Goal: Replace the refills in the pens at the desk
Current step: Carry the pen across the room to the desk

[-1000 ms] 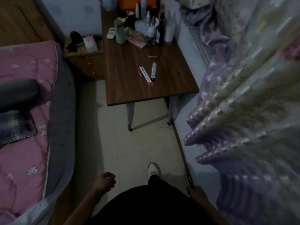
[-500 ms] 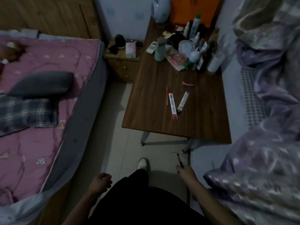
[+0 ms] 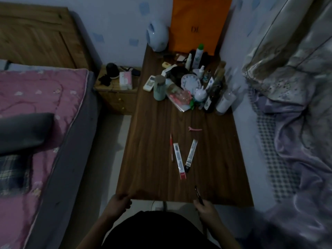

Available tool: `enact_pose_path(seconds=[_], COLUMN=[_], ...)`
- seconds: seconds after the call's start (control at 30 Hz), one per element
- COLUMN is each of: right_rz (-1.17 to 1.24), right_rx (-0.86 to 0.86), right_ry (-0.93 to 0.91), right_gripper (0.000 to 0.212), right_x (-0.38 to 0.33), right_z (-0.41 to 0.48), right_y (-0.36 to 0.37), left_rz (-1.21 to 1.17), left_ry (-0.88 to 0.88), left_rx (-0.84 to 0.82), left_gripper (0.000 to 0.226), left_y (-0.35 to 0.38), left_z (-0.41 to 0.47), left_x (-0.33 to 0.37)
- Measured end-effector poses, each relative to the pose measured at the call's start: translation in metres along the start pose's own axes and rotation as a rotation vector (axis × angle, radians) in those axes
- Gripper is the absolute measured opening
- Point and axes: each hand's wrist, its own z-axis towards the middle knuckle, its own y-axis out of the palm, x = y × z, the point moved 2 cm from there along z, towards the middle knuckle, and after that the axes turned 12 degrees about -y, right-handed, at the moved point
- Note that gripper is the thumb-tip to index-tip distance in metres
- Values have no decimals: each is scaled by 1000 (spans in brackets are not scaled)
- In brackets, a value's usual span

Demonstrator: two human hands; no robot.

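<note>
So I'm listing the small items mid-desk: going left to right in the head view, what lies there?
Red pen → red-ended refill pack → black-ended refill pack → pink clip, set a little farther back.

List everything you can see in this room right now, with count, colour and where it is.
desk: 1, dark wood, centre
refill packs: 2, white, mid-desk, forming a V
red pen: 1, left of the packs
pink clip: 1, behind the packs
bottles and clutter: many, mixed, far end of desk
orange bag: 1, against the wall
nightstand: 1, wood, left of desk
bed: 1, pink cover, left
bedding: purple-grey, right
black pen: 1, in right hand
left hand: closed, at desk's near edge
right hand: grip on black pen
</note>
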Motion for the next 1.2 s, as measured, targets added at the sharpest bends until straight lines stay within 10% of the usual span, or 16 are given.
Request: enact_pose_path(seconds=[0.53, 1.2], right_rz=[481, 474], right_rx=[208, -142], right_ry=[29, -87], right_gripper=[43, 24], right_x=[-123, -109], right_z=[79, 102], right_y=[-19, -38], left_rz=[344, 505], left_ry=[370, 376], left_rx=[-113, -57], left_gripper=[16, 19], left_y=[92, 123], left_z=[-24, -47], left_x=[156, 144])
